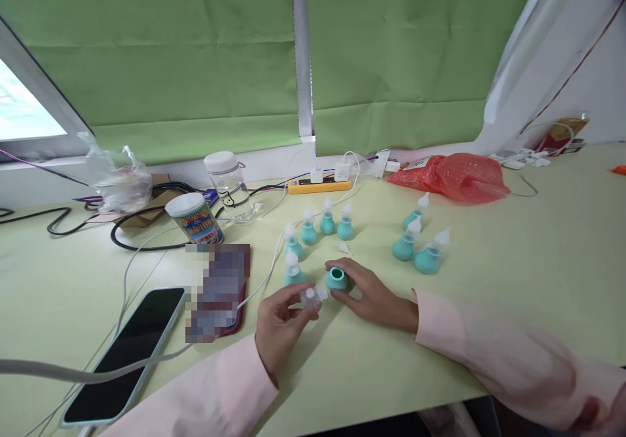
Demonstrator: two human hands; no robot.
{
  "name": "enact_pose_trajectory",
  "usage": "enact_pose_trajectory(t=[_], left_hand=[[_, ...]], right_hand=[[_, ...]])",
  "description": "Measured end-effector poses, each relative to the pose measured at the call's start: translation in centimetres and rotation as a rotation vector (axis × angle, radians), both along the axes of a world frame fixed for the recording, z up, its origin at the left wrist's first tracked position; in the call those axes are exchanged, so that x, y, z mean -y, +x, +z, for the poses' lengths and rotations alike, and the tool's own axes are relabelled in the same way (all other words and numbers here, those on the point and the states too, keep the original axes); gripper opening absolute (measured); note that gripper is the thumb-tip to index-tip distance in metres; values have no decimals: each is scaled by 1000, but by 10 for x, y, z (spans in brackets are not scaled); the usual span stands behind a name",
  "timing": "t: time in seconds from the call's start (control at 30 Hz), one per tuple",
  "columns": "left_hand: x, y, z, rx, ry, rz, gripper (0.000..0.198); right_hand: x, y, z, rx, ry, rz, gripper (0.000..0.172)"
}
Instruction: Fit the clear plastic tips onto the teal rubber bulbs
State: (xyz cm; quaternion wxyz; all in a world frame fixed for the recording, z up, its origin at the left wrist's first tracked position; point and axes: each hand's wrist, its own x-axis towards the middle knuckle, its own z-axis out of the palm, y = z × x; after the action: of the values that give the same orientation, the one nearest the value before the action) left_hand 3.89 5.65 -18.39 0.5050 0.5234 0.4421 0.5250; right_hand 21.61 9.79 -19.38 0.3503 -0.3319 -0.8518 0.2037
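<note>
My left hand pinches a small clear plastic connector between thumb and fingers. Just right of it, my right hand grips a teal rubber bulb whose round opening faces up. The connector and the bulb are close but apart. A loose white tip lies on the table behind the bulb. Several teal bulb aspirators with clear tips, such as this one, stand in a curve behind my hands. To the right, more of them sit in a group, the nearest aspirator tilted.
At left lie a black-screened phone and a second phone with a white cable across them. Farther back are a paper tub, a water bottle, a yellow power strip and a red bubble-wrap bag.
</note>
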Motion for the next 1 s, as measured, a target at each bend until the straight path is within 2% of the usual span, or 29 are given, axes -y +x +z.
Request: enact_pose_trajectory(t=[0.13,0.2,0.33,0.5,0.63,0.77,0.9,1.0], left_hand=[[1,-1,1,-17,-52,-2,32],[1,-1,1,-51,-53,-14,34],[2,2,1,-107,-33,-101,24],[3,5,1,-163,-71,-170,22],[0,3,1,-117,-73,-127,23],[-3,0,2,-56,-80,-96,23],[-1,0,2,-12,-62,-140,21],[0,-1,2,-18,-56,-153,21]], right_hand=[[5,-2,0,12,152,-24,40],[4,-2,-3,45,188,-56,30],[4,-3,-7,249,207,-104,13],[12,-7,-3,476,180,-182,17],[18,-9,7,408,153,-199,30],[17,-7,15,284,89,-113,33],[13,-6,11,268,155,-29,19],[12,-5,5,318,259,-26,10]])
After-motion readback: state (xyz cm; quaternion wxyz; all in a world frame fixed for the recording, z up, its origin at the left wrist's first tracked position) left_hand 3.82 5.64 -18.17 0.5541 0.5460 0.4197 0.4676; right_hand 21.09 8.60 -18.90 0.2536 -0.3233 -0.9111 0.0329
